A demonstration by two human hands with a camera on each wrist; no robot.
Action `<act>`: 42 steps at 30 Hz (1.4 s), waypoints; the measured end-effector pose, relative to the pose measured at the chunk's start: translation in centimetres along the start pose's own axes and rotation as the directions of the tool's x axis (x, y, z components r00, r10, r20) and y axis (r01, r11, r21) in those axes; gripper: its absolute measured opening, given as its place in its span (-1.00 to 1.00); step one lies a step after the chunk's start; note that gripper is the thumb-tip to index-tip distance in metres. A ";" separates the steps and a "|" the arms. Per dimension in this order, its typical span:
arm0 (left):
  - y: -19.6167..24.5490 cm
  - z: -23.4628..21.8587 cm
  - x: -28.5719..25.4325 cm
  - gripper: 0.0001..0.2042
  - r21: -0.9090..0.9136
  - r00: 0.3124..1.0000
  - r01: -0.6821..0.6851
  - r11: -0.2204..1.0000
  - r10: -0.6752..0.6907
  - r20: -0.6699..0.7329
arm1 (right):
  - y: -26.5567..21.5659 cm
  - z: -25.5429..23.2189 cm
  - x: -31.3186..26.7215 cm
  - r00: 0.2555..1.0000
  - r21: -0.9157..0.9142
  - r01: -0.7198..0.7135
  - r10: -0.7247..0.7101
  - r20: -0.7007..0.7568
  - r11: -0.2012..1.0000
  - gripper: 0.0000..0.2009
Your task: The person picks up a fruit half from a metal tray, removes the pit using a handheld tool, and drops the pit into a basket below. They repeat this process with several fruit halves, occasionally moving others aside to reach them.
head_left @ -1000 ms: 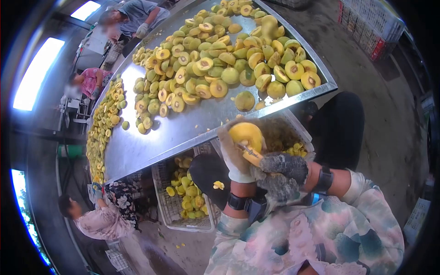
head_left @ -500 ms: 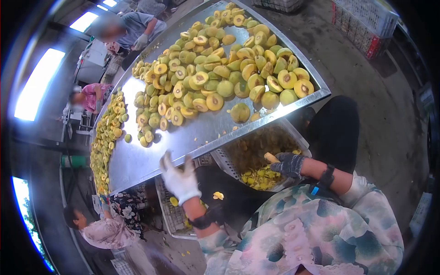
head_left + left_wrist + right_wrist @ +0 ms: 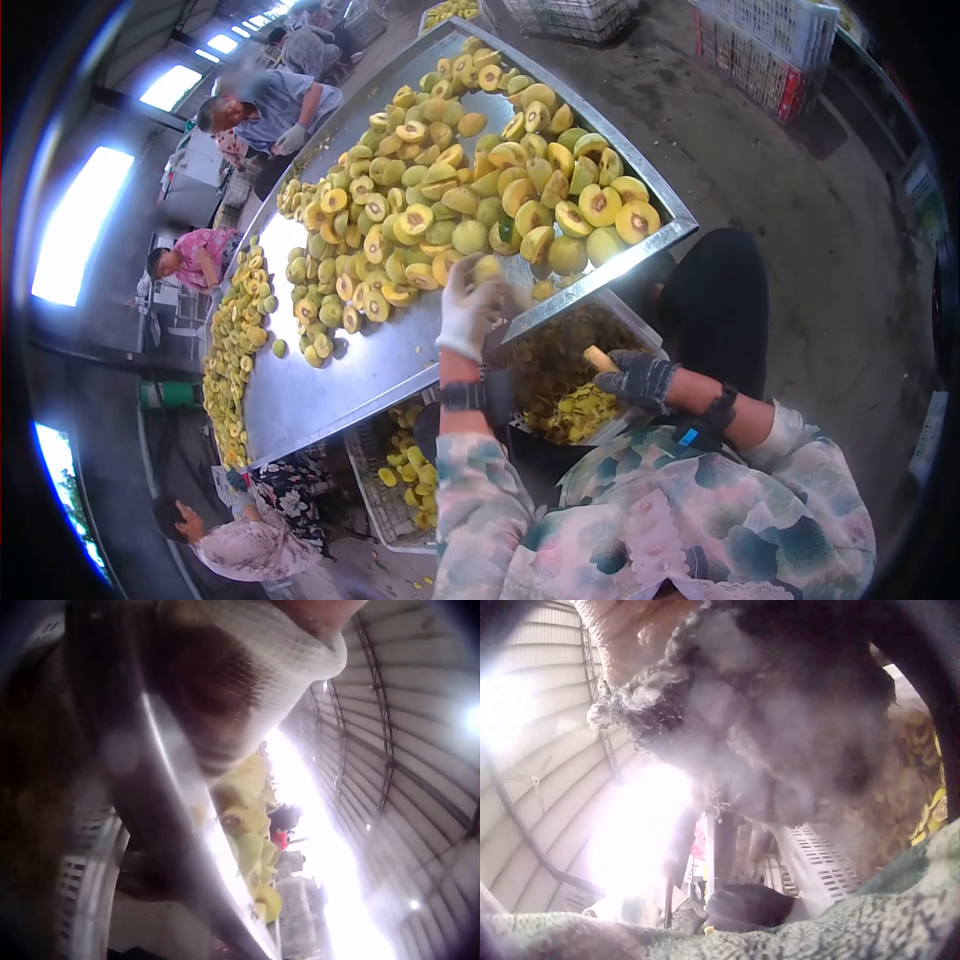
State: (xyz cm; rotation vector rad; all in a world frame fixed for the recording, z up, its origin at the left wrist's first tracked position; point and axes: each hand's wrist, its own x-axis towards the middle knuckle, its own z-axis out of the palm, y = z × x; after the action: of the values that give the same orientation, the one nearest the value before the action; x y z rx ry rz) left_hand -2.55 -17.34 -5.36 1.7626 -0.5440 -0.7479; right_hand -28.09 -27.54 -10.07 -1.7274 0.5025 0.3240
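My left hand, in a white glove, reaches over the near edge of a metal tray. Its fingers curl round a yellow-green peach half, partly hidden by the glove. In the left wrist view the glove overlaps the tray's rim, with peach halves beyond. My right hand, in a dark grey glove, grips a small tool by its tan handle, held over a crate of peelings. The tool's metal end is hidden. Many halved peaches, some cut side up showing brown centres, cover the tray.
Below the tray's near edge stands a crate with yellow scraps. Another crate beside it holds peach pieces. Other people sit along the tray's far side, one in a floral top. Stacked crates stand at upper right.
My hands have parted from the peach half they worked on together. The left hand, empty half a second ago, has moved right to another half on the tray. The right keeps the tool.
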 end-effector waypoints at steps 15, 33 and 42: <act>0.2 3.3 -10.0 -0.41 -0.630 0.970 -0.153 0.761 -0.006 -0.242 | -10.5 1.3 -1.5 0.966 0.660 0.028 -0.190 0.175 0.751 -0.82; 1.5 5.6 -13.2 -0.52 -0.199 0.879 -0.296 0.934 0.185 -0.439 | -11.3 1.0 -3.8 0.925 0.578 -0.213 -0.029 0.380 0.788 -0.80; 2.0 4.7 -13.9 -0.51 -0.253 0.947 -0.244 0.936 0.173 -0.272 | -9.6 1.0 -4.2 0.787 0.736 -0.444 -0.170 0.593 0.511 -0.85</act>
State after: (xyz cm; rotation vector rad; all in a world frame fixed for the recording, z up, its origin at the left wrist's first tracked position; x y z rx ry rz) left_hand -15.65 -11.56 -1.36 1.4740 -0.4245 -0.4248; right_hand -26.95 -24.36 -0.12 -0.5067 0.2373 0.6077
